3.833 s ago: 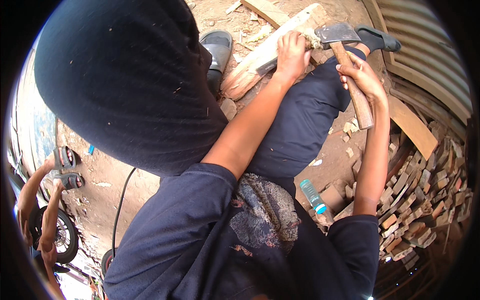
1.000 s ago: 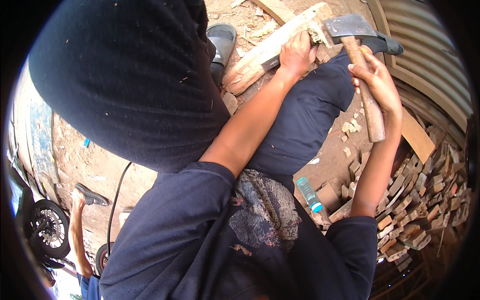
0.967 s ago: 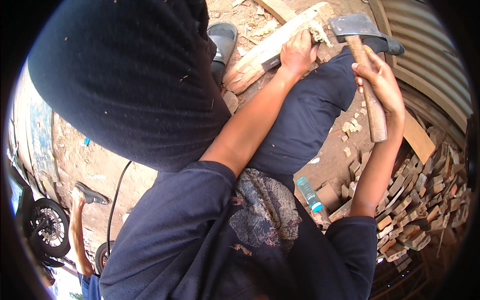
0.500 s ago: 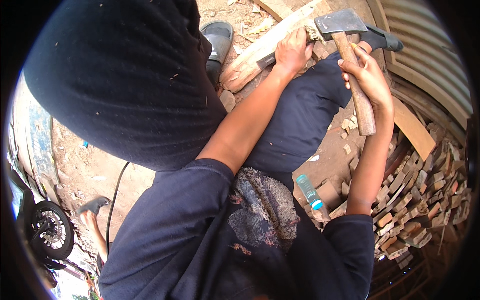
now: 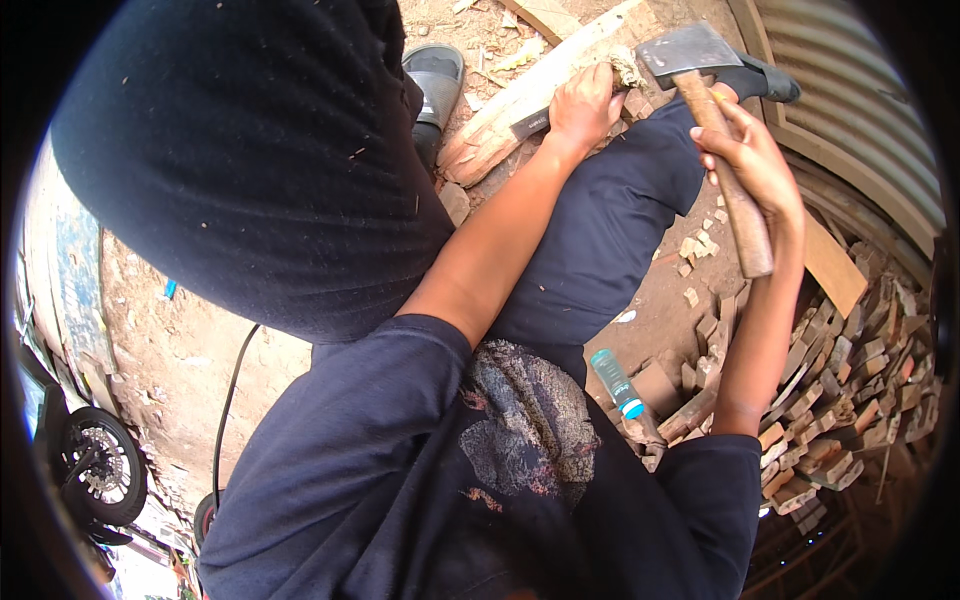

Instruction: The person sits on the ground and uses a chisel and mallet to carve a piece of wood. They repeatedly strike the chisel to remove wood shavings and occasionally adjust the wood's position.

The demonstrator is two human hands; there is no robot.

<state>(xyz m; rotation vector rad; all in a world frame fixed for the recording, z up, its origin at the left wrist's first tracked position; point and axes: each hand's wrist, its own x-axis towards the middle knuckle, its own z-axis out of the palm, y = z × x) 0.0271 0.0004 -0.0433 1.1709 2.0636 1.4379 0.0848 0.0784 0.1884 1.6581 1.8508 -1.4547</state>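
Hatchet (image 5: 700,90), wooden haft | right hand (image 5: 750,160) clasps | left hand (image 5: 585,100) presses rough plank (image 5: 530,95), probably

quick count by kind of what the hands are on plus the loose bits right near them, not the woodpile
hatchet, in the right hand: 1
long wooden piece, under the left hand: 1
plastic bottle with a blue cap: 1
dark sandal: 1
flat plank by the woodpile: 1
total: 5
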